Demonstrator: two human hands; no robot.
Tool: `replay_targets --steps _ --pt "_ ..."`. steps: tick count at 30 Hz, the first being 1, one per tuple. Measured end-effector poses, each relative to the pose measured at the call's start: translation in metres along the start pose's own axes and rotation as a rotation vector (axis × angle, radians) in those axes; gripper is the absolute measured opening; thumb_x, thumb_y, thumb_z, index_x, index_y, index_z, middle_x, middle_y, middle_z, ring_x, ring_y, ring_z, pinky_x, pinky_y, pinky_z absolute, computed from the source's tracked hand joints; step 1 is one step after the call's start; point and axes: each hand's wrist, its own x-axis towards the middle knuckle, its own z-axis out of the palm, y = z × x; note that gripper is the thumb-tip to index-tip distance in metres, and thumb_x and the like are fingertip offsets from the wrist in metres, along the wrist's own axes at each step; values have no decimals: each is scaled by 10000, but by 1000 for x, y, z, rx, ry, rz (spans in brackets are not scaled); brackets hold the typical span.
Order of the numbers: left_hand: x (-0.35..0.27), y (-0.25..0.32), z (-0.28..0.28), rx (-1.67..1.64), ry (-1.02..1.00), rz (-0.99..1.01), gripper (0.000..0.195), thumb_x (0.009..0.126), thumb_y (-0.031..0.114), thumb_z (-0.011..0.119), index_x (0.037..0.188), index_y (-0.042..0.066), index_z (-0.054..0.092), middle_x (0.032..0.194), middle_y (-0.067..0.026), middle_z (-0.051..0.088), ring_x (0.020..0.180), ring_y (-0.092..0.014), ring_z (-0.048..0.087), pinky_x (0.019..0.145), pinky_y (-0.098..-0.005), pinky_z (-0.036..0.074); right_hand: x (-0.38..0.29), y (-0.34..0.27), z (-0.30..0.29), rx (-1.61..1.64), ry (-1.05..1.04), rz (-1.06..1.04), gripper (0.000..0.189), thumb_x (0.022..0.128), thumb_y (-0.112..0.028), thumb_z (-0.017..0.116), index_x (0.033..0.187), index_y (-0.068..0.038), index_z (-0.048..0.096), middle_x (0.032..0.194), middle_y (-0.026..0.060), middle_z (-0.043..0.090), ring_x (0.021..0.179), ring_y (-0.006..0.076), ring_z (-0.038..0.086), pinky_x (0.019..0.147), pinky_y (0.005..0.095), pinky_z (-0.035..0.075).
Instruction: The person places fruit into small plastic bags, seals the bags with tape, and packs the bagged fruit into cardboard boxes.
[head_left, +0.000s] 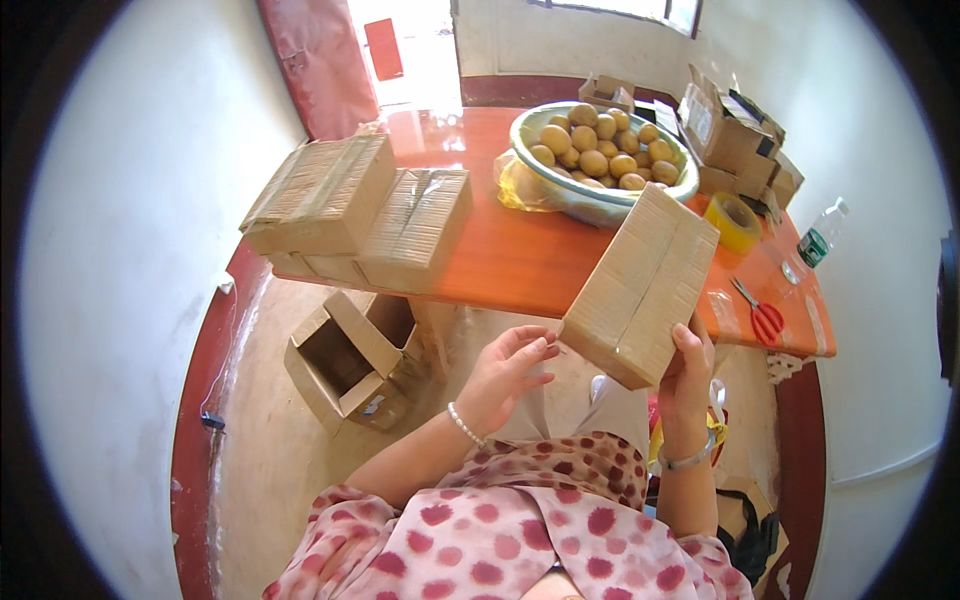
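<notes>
My right hand (688, 360) grips the lower right side of a closed cardboard box (641, 281), its thumb on the taped top face. The box is held tilted above the front edge of the orange table (517, 259). My left hand (521, 367) is beside the box's lower left corner, fingers apart and holding nothing; whether a fingertip touches the box I cannot tell. Behind the box stands a wide basin (600, 196) heaped with round yellow-brown fruit (593, 163). A roll of yellow packing tape (733, 223) and red-handled scissors (765, 319) lie on the table to the right.
Closed, taped cardboard boxes (322, 191) are grouped at the table's left end. Open cardboard boxes (337, 360) stand on the floor below. More cartons (724, 135) are at the back right, and a plastic bottle (821, 236) is near the right edge.
</notes>
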Motion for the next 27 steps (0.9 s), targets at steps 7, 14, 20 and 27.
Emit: replay_targets --steps 7,14,20,27 --pt "-27 22 -7 -117 -80 -41 585 950 439 520 1408 123 338 1385 -95 450 1221 -265 486 952 -470 450 -3 8 31 -50 -208 54 848 742 -260 606 1442 50 243 1196 168 568 983 198 615 652 273 551" --pt "-49 24 -27 -66 -16 74 562 954 447 503 1341 48 419 1275 -141 549 1161 -284 543 926 -457 490 3 21 63 -79 -266 169 907 741 -279 641 1452 64 195 1171 204 576 985 228 616 649 301 557" --pt "-58 41 -34 82 102 139 507 958 430 507 1266 27 483 1187 -133 598 1078 -254 595 845 -403 528 12 28 86 -65 -348 189 929 745 -281 660 1458 63 173 1156 194 582 983 233 618 651 309 551" --pt "-56 69 -39 92 243 237 491 936 426 487 1255 53 499 1134 -93 615 1014 -207 606 797 -401 528 22 18 124 2 -512 140 865 822 -234 660 1468 47 159 1209 182 555 1049 227 584 731 293 527"
